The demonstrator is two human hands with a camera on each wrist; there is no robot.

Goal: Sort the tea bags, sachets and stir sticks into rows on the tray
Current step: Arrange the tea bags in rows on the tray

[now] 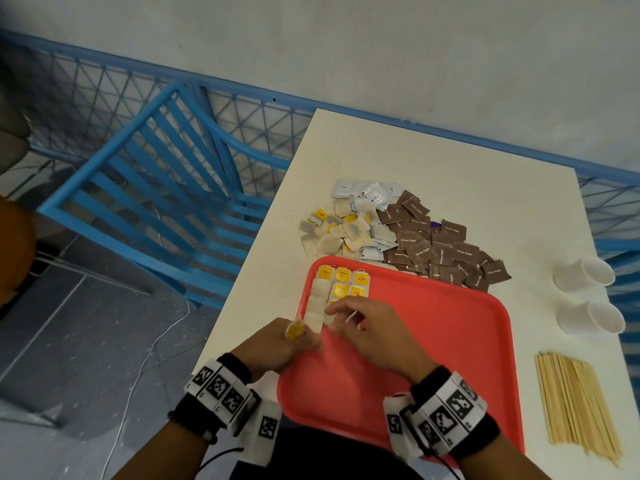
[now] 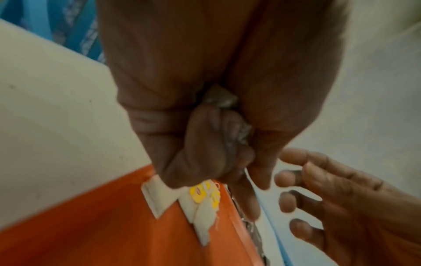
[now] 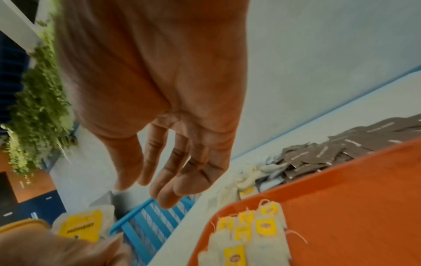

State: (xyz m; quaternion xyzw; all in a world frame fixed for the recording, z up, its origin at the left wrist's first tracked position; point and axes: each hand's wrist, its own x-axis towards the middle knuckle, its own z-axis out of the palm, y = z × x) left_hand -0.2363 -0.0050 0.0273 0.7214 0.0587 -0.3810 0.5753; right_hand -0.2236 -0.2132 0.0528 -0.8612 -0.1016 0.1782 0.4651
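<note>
Overhead, white table (image 1: 433,161), blue railing (image 1: 104,98); left fingers (image 1: 304,341) around tea bags (image 1: 295,330), right fingers (image 1: 337,308) loose.

Your wrists wear black straps (image 1: 232,367) with white marker-tag blocks (image 1: 221,388), white camera housings (image 1: 263,429), thin black cables (image 1: 221,455); bare hands.

White table (image 1: 450,161) under tray (image 1: 450,341), sachets (image 1: 440,247), sticks (image 1: 575,407), 2 cups (image 1: 585,296).

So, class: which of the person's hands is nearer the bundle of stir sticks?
Right. The right hand hovers over the tray, closer to the stir sticks; the left hand sits at the tray's far edge.
</note>
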